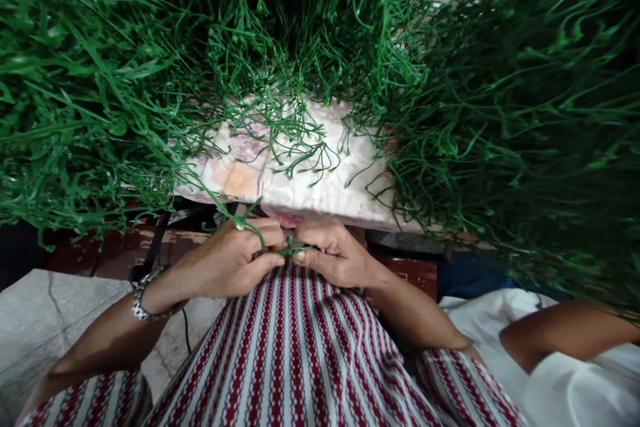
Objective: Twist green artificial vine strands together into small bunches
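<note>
Close in front of my striped shirt, both hands meet at the near edge of the table. My left hand (237,257) is closed, with thumb and forefinger pinching a thin green plant stem (243,221) that looks like plastic. Part of this stem rises over the back of the hand toward the left pile. My right hand (337,255) is also closed and pinches the stem's other part, its thumb tip almost against the left one. The exact joint between the fingertips is too small to make out.
Large heaps of green stems stand on the left (95,93), at the back (300,7) and on the right (530,113). A few loose stems (305,137) lie on a flowered white cloth (325,190). Another person's arm (570,330) is at the lower right.
</note>
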The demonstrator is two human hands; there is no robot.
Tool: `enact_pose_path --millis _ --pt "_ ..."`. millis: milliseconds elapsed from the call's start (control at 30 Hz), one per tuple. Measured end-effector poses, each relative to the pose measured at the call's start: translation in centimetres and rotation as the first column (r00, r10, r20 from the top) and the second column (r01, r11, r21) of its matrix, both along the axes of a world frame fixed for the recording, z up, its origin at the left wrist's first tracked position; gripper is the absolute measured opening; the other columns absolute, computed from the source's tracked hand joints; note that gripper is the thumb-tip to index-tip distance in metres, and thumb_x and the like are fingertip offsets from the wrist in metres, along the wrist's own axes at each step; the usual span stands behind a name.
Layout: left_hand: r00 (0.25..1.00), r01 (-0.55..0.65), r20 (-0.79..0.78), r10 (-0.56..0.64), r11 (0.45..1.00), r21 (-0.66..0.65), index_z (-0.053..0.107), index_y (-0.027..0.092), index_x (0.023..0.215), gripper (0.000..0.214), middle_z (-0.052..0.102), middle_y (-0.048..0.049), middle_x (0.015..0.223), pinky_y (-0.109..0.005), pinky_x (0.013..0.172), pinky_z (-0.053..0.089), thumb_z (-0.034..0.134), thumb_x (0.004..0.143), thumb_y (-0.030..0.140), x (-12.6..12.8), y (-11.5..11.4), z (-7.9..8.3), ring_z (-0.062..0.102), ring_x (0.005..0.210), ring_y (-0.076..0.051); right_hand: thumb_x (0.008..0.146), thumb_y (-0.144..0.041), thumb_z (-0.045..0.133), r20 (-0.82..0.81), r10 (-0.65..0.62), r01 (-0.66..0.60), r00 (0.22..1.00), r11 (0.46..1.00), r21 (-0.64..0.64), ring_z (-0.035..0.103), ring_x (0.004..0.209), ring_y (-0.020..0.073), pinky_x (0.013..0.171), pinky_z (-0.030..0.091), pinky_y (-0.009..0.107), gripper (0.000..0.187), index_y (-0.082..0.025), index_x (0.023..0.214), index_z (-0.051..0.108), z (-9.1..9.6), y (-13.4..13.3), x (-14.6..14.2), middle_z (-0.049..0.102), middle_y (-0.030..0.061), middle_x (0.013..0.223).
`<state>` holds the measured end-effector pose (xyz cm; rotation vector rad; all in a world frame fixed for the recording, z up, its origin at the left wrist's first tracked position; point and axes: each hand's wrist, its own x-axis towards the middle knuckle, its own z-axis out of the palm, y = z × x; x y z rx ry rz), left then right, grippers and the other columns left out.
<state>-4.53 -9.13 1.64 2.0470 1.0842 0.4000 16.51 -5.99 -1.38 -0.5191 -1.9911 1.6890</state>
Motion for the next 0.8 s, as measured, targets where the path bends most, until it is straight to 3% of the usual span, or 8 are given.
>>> enact_pose_path --millis 100,167,267,367,467,567,667,800 --pt "0.993 -0.101 0.064 0.101 0.995 -0.013 0.05 0.016 0.059 0.022 0.048 0.0023 0.059 -0.023 0.054 0.033 0.051 0.08 0.011 -1.6 0.0 0.9 0.045 0.056 -0.009 0.089 -0.032 0.048 -0.034 -0.135 0.131 0.99 0.987 -0.089 0.038 0.05 0.0069 0.05 0.028 0.022 0.03 -0.015 0.064 0.049 1.4 0.4 2.3 0.042 -0.0032 0.056" --pt "0.966 -0.192 0.168 0.198 0.98 -0.055 0.052 0.016 0.059 0.02 0.052 0.0018 0.059 -0.024 0.055 0.035 0.055 0.079 0.013 -2.1 0.3 1.2 0.047 0.057 -0.01 0.088 -0.031 0.05 0.014 -0.225 0.226 0.974 0.974 -0.008 0.04 0.052 0.0078 0.053 0.031 0.023 0.028 -0.015 0.065 0.052 2.3 0.9 3.3 0.045 -0.0019 0.058" --pt "0.879 -0.285 0.34 0.335 0.94 -0.189 0.059 0.017 0.063 0.013 0.056 0.0009 0.063 -0.024 0.058 0.038 0.061 0.076 0.015 -1.3 0.6 0.8 0.051 0.061 -0.011 0.089 -0.03 0.048 0.155 -0.241 0.232 0.958 0.97 0.075 0.047 0.064 0.0096 0.061 0.036 0.023 0.022 -0.015 0.076 0.055 2.5 1.2 2.1 0.051 0.0014 0.07" --pt "0.719 -0.419 0.491 0.492 0.87 -0.258 0.063 0.017 0.066 0.008 0.054 0.0008 0.062 -0.024 0.059 0.04 0.065 0.074 0.016 0.6 0.8 -0.2 0.051 0.063 -0.011 0.092 -0.036 0.041 0.111 -0.25 0.258 0.962 0.964 -0.068 0.047 0.069 0.0099 0.065 0.039 0.022 0.023 -0.016 0.086 0.05 1.6 0.7 -1.0 0.05 0.001 0.076" --pt "0.633 -0.506 0.545 0.549 0.827 -0.246 0.064 0.016 0.067 0.01 0.053 0.0009 0.061 -0.024 0.057 0.04 0.064 0.077 0.019 1.9 0.8 -0.8 0.05 0.059 -0.01 0.093 -0.042 0.039 -0.003 -0.218 0.208 0.976 0.935 -0.286 0.047 0.065 0.0088 0.061 0.04 0.021 0.024 -0.018 0.088 0.043 0.7 0.1 -3.4 0.049 -0.0007 0.074" --pt "0.657 -0.554 0.538 0.528 0.822 -0.13 0.064 0.016 0.067 0.013 0.052 0.0009 0.059 -0.025 0.058 0.039 0.062 0.078 0.021 2.1 1.0 -0.6 0.048 0.059 -0.01 0.092 -0.044 0.039 -0.118 -0.154 0.071 0.981 0.852 -0.518 0.043 0.053 0.0065 0.052 0.038 0.019 0.025 -0.019 0.087 0.039 0.2 0.1 -4.1 0.046 -0.0033 0.066" --pt "0.734 -0.509 0.508 0.45 0.86 -0.026 0.065 0.017 0.069 0.013 0.052 0.0002 0.061 -0.025 0.059 0.038 0.06 0.08 0.021 1.8 1.0 0.3 0.048 0.062 -0.011 0.089 -0.044 0.047 -0.223 -0.095 -0.069 0.97 0.773 -0.63 0.035 0.047 0.0049 0.047 0.035 0.017 0.027 -0.019 0.084 0.039 0.4 0.4 -3.9 0.037 -0.0064 0.059" --pt "0.847 -0.368 0.429 0.313 0.928 0.05 0.064 0.017 0.072 0.014 0.054 -0.0019 0.066 -0.026 0.061 0.039 0.055 0.082 0.02 1.3 1.2 2.7 0.049 0.065 -0.012 0.085 -0.044 0.054 -0.183 -0.094 -0.04 0.979 0.786 -0.617 0.03 0.049 0.0052 0.047 0.031 0.018 0.029 -0.018 0.08 0.044 0.9 0.8 -3.2 0.033 -0.006 0.059"
